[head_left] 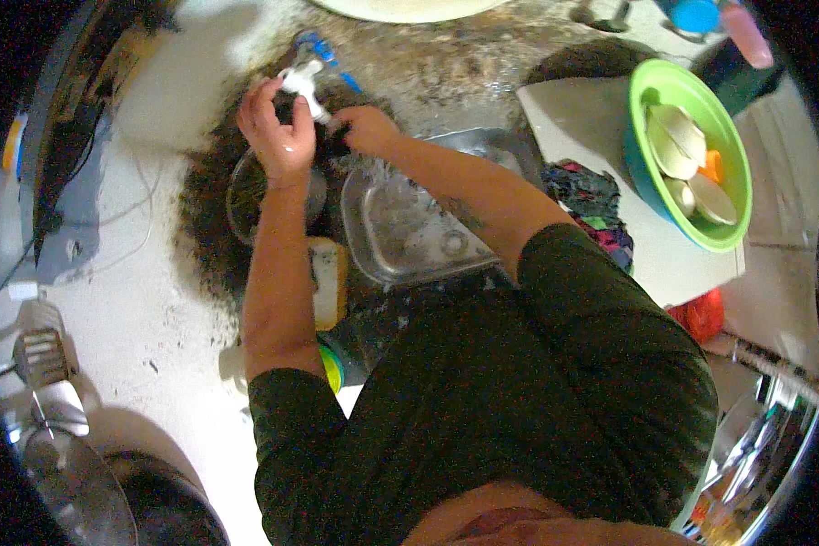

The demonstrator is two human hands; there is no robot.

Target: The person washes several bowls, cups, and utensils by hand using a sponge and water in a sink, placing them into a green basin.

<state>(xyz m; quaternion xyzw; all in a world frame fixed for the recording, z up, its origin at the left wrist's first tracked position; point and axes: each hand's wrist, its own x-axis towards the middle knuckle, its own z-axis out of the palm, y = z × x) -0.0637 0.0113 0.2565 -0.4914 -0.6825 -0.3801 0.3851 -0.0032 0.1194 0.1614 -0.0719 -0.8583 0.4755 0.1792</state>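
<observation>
My left hand (pixel 278 136) is at a white plastic tap (pixel 304 89), with its fingers and thumb around the tap's body. Blue tape or tubing (pixel 322 49) runs beside the tap. At the tap's lower end, my right hand (pixel 367 130) has curled fingers. Something dark is at those fingertips, but it is too blurred to name. Below my right forearm lies a wet stainless steel sink basin (pixel 375 252), partly hidden by the arm. A clear, round-rimmed vessel (pixel 240 198) stands behind my left forearm, mostly covered by it.
A green basin (pixel 745 164) holding pale bowls (pixel 676 140) and an orange item (pixel 712 167) stands at right. Dark crumpled cloth (pixel 583 194) lies beside the sink. A yellow-and-white block (pixel 327 283) sits near my left forearm. A slotted turner (pixel 41 358) hangs at left.
</observation>
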